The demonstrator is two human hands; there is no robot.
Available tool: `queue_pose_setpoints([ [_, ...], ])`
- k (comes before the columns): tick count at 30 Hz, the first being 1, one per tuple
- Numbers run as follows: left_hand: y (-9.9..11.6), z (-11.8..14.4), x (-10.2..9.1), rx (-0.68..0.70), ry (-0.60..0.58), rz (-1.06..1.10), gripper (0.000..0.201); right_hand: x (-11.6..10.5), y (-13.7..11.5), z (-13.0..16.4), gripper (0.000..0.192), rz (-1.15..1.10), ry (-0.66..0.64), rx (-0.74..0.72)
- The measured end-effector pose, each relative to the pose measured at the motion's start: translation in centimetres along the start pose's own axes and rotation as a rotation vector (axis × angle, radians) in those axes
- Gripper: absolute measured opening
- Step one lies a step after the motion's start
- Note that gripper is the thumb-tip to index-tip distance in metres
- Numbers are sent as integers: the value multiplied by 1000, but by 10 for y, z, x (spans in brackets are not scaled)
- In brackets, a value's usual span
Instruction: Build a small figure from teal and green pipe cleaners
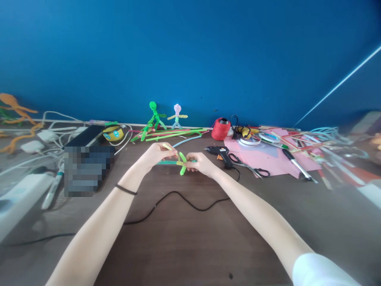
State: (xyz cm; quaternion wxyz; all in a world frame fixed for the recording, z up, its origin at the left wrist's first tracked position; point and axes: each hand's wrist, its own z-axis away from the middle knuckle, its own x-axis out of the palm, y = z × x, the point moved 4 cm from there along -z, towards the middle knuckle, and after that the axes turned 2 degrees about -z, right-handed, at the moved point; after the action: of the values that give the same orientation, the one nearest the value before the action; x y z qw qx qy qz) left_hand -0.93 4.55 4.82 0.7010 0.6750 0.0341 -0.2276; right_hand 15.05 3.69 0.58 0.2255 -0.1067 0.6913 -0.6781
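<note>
Both my hands meet over the middle of the brown table [190, 242]. My left hand [156, 154] pinches a yellow pipe cleaner [168, 147] that crosses a green pipe cleaner [182, 163]. My right hand [201, 163] grips the green pipe cleaner where the two pieces cross. A teal pipe cleaner [166, 162] lies under my hands on the table. A black band sits on my left wrist.
A green figure [153, 116] and a pale figure [177, 115] of pipe cleaners stand by the blue wall, with loose pipe cleaners [172, 134] in front. A black glue gun [219, 152], scissors [253, 170], red thread spool [220, 128] and pink paper [268, 157] lie right. White cables and a black box [86, 139] lie left.
</note>
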Motion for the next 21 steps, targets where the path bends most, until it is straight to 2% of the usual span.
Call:
queue_pose_setpoints([
  [3,8,4,3,61,39,-62,22,-1,5,-2,16,-53,54,47],
  [7,20,11,8,132,67,-317,19,-2,10,-3,16,-120,79,82],
  [11,27,15,18,187,11,-439,21,-3,9,-3,18,-141,96,87],
  [14,25,15,25,190,-31,-475,22,-4,10,-4,19,-167,115,92],
  [17,16,11,29,155,-92,-401,22,-7,12,-5,16,-210,153,71],
  [21,6,5,34,120,-261,-122,18,-9,12,-6,16,-292,177,-2],
])
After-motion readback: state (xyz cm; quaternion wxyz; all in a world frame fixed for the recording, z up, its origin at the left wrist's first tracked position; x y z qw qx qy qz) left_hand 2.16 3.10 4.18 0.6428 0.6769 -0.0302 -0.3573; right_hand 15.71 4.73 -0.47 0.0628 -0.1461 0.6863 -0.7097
